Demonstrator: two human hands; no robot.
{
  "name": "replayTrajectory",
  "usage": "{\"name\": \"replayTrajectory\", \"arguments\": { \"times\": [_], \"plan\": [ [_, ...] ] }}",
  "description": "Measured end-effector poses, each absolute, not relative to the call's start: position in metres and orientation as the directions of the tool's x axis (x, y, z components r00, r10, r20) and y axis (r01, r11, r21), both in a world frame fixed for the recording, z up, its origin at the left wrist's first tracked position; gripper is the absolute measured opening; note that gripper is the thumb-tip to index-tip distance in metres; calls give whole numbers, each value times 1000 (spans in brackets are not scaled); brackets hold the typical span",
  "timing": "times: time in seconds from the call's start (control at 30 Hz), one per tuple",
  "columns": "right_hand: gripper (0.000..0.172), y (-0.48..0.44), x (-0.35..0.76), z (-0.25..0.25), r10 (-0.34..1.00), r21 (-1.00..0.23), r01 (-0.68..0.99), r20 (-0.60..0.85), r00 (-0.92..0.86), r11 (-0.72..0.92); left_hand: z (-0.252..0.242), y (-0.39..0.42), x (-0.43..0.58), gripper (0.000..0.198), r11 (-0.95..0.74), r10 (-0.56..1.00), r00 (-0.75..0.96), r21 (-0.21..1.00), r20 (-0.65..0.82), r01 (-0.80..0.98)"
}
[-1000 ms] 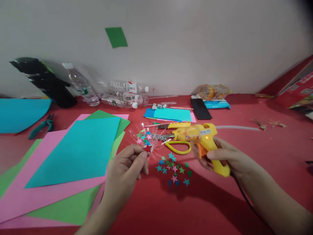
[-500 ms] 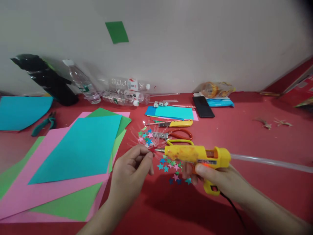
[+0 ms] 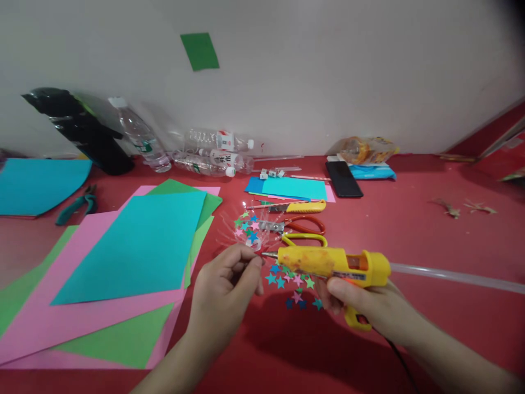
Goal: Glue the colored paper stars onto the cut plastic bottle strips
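My right hand (image 3: 356, 298) is wrapped around a yellow hot glue gun (image 3: 315, 261), a clear glue stick (image 3: 455, 275) jutting from its back. The metal nozzle points left, right at the fingertips of my left hand (image 3: 229, 284). Thumb and forefinger there are pinched on a small red paper star, now almost wholly hidden. Just behind the fingers, a clear plastic piece cut into strips (image 3: 229, 224) carries several coloured stars (image 3: 253, 236). More small paper stars (image 3: 280, 282) lie on the table under the gun. Scissors with red and yellow handles (image 3: 305, 223) rest beyond it.
Coloured paper sheets (image 3: 135, 246) cover the left side, with pliers (image 3: 77, 205) behind them. Plastic bottles (image 3: 217, 161) and a black umbrella-like object (image 3: 86, 131) line the wall. A yellow cutter (image 3: 305, 207), paper strips (image 3: 293, 189) and a phone (image 3: 344, 179) lie further back.
The view has shifted slightly. The glue gun tilts a little more, nozzle still at my left fingertips, and the red star shows less than before. Both hands keep their holds.
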State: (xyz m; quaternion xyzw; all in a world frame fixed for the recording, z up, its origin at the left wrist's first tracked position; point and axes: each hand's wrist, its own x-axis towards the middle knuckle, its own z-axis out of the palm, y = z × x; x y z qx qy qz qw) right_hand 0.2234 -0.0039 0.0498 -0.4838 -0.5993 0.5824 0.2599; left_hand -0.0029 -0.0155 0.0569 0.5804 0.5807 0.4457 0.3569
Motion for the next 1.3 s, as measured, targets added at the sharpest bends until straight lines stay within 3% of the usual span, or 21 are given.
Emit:
{"name": "replayTrajectory", "arguments": {
  "times": [1.3],
  "plan": [
    [64, -7, 224, 43, 881, -917, 315, -347, -323, -245, 56, -15, -3, 18, -97, 990, -60, 932, 125, 350]
  ]
}}
